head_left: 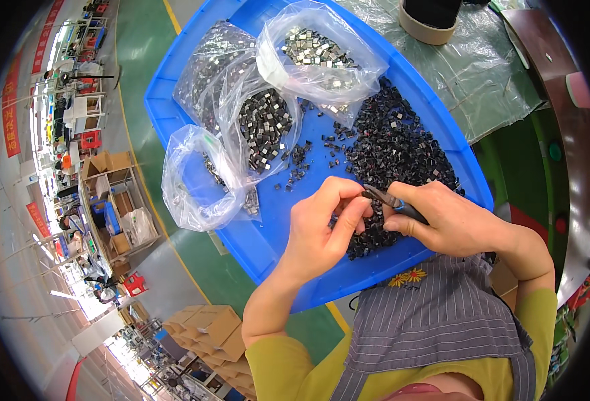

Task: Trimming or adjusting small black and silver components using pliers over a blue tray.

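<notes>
Both hands meet over the near edge of the blue tray (174, 100) — left hand (321, 230) pinched closed, fingertips curled around what looks like one tiny dark part, too small to make out clearly. Right hand (452, 224) is closed around a slim tool with a blue grip (395, 204), its dark tip pointing at the left fingertips. Directly under and beyond the hands sits the loose heap of small black parts (402, 154), spread across the right side of the tray. Left of it, four clear plastic bags (198, 180) of shiny metal pieces, mouths open, a few strays scattered between. Judging by looks, each part is very light, stiff and small — easy to drop or flick away, so a fingertip pinch on its sides seems right, and a firm hold on the tool's grip, not its tip. A roll of tape (425, 27) sits on the plastic-covered worktop (489, 80) beyond the tray.
</notes>
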The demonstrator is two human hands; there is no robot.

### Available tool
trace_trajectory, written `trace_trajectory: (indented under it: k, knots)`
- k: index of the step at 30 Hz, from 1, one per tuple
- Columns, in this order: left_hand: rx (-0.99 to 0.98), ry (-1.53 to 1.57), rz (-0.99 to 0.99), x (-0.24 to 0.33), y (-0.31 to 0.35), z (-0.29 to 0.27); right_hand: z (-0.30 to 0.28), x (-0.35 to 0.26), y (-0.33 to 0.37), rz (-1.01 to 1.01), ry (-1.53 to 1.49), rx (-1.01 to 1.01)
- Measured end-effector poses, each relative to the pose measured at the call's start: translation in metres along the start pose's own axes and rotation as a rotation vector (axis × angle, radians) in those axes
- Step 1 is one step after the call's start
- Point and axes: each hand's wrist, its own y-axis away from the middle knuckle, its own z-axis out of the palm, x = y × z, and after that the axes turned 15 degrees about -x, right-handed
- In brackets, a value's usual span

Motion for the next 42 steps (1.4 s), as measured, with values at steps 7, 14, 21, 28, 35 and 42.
trace_trajectory:
  k: [7,14,21,28,35,42]
  knots:
    - [0.216,-0.836,0.542,-0.013,-0.013,-0.004,-0.004,-0.008,0.001,0.070,-0.045,-0.038]
    - [-0.047,-0.070,0.158,-0.007,-0.001,-0.011,-0.001,0.001,0.001,-0.062,-0.079,-0.050]
    - [-0.138,-0.009,0.132,-0.008,-0.001,-0.018,-0.004,-0.001,0.000,-0.090,-0.133,-0.103]
    - [-0.150,-0.047,0.107,-0.005,0.000,-0.021,-0.004,0.000,0.001,-0.040,-0.055,-0.125]
    - [0.017,-0.522,0.324,-0.006,-0.007,-0.014,-0.001,0.000,0.000,0.016,0.011,-0.043]
    - [0.228,-0.991,0.586,-0.009,-0.009,-0.009,0.000,-0.005,0.000,0.020,-0.031,-0.006]
